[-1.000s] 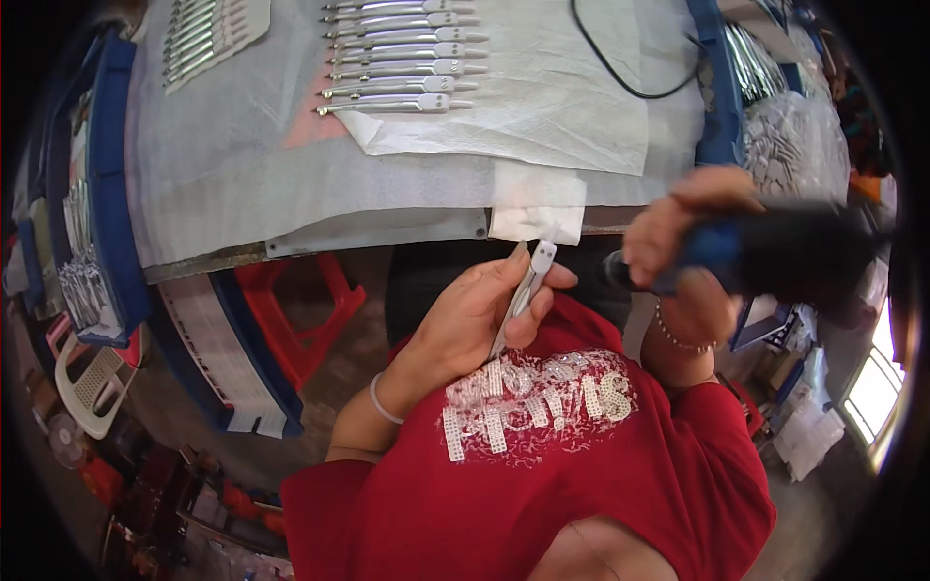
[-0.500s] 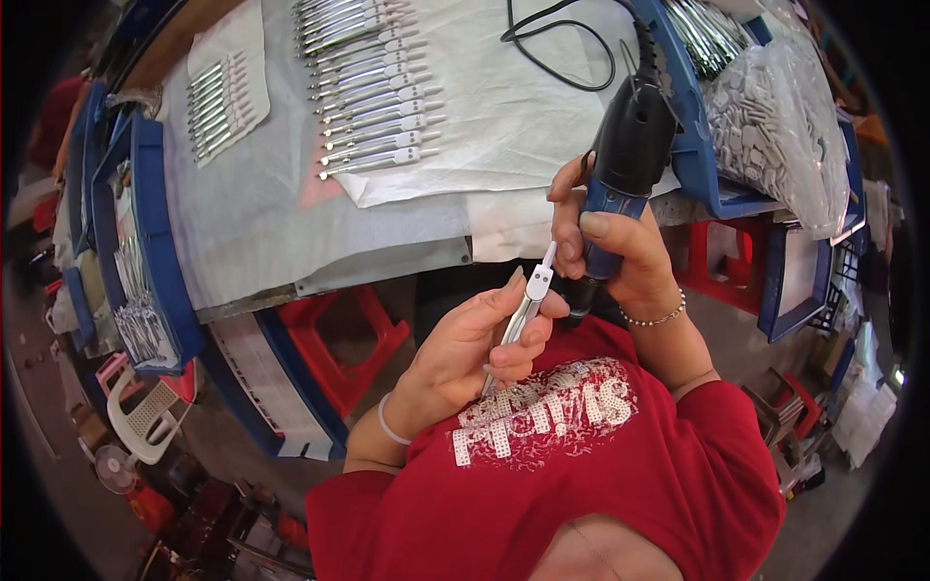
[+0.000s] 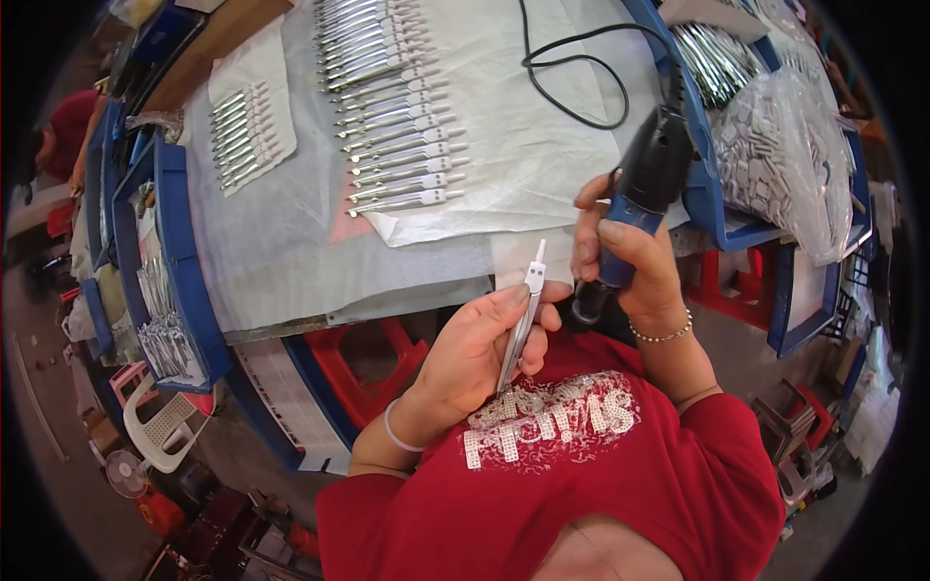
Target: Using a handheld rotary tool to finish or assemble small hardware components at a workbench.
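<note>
My left hand [image 3: 477, 339] pinches a drawing compass [image 3: 535, 279], its white two-dotted head and thin handle pointing up toward the table and its metal legs running down between my fingers. My right hand [image 3: 644, 259] is wrapped round a black and blue corded electric screwdriver [image 3: 657, 160], whose nose points down toward my shirt. The compass head is left of the screwdriver and apart from it. On the white-covered table [image 3: 504, 184], a long row of similar compasses [image 3: 417, 165] lies side by side, with a smaller group [image 3: 242, 136] farther left on its own sheet.
A blue bin [image 3: 722, 208] at the right holds metal legs [image 3: 717, 63] and a clear bag of white plastic parts [image 3: 775, 155]. Another blue bin [image 3: 194, 281] with metal parts stands left. A black cord [image 3: 581, 63] loops across the table. Red stools [image 3: 368, 358] stand below.
The compass in my left hand has moved away from my right fingers and turned more upright. The screwdriver's nose has swung slightly. The whole view has shifted, so the table sits lower and farther right.
</note>
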Available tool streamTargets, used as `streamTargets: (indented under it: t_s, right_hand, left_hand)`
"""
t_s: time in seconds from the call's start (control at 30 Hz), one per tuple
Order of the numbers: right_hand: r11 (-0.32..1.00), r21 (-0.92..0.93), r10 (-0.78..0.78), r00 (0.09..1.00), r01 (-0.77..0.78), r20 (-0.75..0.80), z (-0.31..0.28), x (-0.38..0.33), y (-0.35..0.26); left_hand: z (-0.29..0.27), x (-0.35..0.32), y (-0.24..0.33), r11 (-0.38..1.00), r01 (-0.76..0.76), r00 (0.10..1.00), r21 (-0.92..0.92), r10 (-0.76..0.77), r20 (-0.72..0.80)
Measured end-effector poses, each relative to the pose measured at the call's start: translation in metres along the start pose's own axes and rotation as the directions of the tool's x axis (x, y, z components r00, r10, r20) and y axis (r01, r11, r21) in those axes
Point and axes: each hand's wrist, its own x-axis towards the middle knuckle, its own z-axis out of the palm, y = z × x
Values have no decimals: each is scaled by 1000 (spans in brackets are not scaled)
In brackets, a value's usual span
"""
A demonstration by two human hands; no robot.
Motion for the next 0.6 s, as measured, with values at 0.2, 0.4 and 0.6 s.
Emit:
streamTargets:
  t_s: [0.2,0.4,0.6]
  right_hand:
    - [997,14,-80,996,81,-29,-9,-1,-4]
    - [993,10,-115,992,115,-52,-10,-2,-7]
    - [606,-791,-260,961,84,-98,-7,9,-27]
  left_hand:
    - [-1,-12,19,921,-253,958,294,282,-58]
    - [-18,-23,48,920,-218,976,327,214,48]
    - [-16,-28,53,928,-215,973,303,231,-19]
